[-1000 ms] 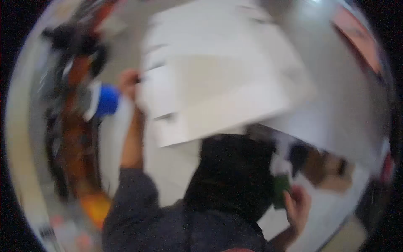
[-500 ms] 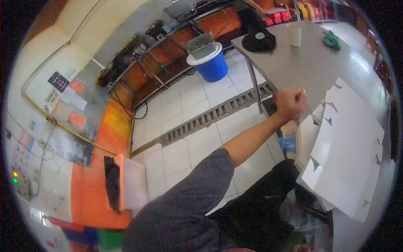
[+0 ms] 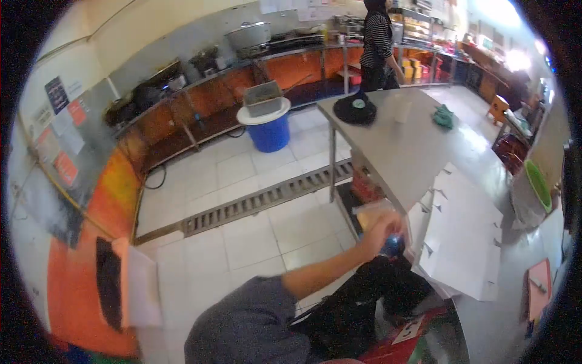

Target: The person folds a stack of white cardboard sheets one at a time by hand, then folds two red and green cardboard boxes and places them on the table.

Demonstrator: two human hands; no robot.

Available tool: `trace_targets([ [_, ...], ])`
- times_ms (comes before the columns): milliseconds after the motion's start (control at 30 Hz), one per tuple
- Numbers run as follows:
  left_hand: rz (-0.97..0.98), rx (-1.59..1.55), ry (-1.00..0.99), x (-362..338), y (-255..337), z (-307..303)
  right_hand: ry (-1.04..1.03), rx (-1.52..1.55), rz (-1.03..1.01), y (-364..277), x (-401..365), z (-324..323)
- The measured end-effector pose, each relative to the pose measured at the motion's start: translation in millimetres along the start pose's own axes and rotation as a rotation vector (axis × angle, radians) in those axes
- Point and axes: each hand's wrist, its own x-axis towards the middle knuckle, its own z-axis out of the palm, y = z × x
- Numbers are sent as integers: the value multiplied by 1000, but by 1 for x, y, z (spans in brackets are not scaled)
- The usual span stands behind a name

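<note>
My left hand (image 3: pixel 377 235) is at the near edge of the steel table, its fingers curled and slightly blurred. Right under the fingers is a shiny dark blue round thing (image 3: pixel 393 245); what the fingers grip, if anything, is hidden. A stack of flat white cardboard sheets (image 3: pixel 462 236) with small cut slots lies on the table just right of the hand. Below, near my black-trousered leg (image 3: pixel 345 309), a red package (image 3: pixel 418 333) with a white label shows. My right hand is out of view.
The steel table (image 3: pixel 418 142) bears a black cap (image 3: pixel 354 110), a pale cup (image 3: pixel 401 111) and a green cloth (image 3: pixel 443 116). A blue bucket (image 3: pixel 270 134) stands by a floor drain (image 3: pixel 267 202). Behind the table is a person in a striped top (image 3: pixel 377 42).
My left hand has come down from above the table edge to the blue round thing. The view has shifted, bringing the red package and the person more into sight.
</note>
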Motion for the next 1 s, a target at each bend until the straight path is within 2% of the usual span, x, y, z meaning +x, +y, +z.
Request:
trace_targets([
  [33,-137,209,17,-41,17,10,9,-236,-424,18,-19,16],
  [67,-94,380,-92,-76,18,6,-1,-369,-628,19,-13,2],
  [100,-249,353,-157,-110,14,-5,14,-494,-837,20,-7,-13],
  [133,-343,411,-241,-136,32,4,3,-247,-480,7,35,-73],
  [167,-412,318,-408,-153,30,4,-6,-7,-117,-2,60,-105],
  [200,-493,227,-579,-171,29,4,-20,-13,-111,-4,62,-94],
  [233,-576,148,-742,-188,28,4,-165,106,-83,-4,57,-64],
  [267,-786,173,-883,-200,40,21,-304,227,-50,-3,49,-30],
  [300,-786,182,-868,-201,54,43,-439,352,-13,-1,46,-6],
  [333,-837,397,-958,-196,69,69,-439,354,2,2,47,7],
  [367,-881,612,-1048,-194,75,83,-375,118,-66,6,50,17],
  [400,-878,618,-1048,-202,63,88,-312,-115,-145,7,52,28],
  [433,-498,617,-660,-218,41,94,-321,-112,-153,12,48,42],
  [500,-113,574,-281,-224,6,97,-239,-410,-261,28,32,62],
  [567,-403,471,-148,-211,-16,83,-237,-479,-344,39,34,64],
  [600,-414,469,-166,-208,-21,83,-227,-559,-414,44,34,62],
  [633,-397,446,-118,-199,-15,90,-23,-488,-354,46,31,58],
  [667,-397,415,-75,-192,-10,97,23,-474,-366,46,44,43],
  [733,-472,412,-90,-189,-6,100,-477,-116,-468,42,66,4],
  [767,-447,509,-99,-195,-8,93,-495,-78,-411,38,69,-12],
  [833,-449,643,-122,-205,-2,88,-322,-92,-369,34,61,-13],
  [867,-469,688,-122,-206,2,91,-349,-72,-356,39,65,-26],
  [933,-381,692,-72,-207,8,98,-359,-77,-357,45,56,-41],
  [1000,-411,482,36,-202,5,97,-310,-102,-411,46,51,-32],
])
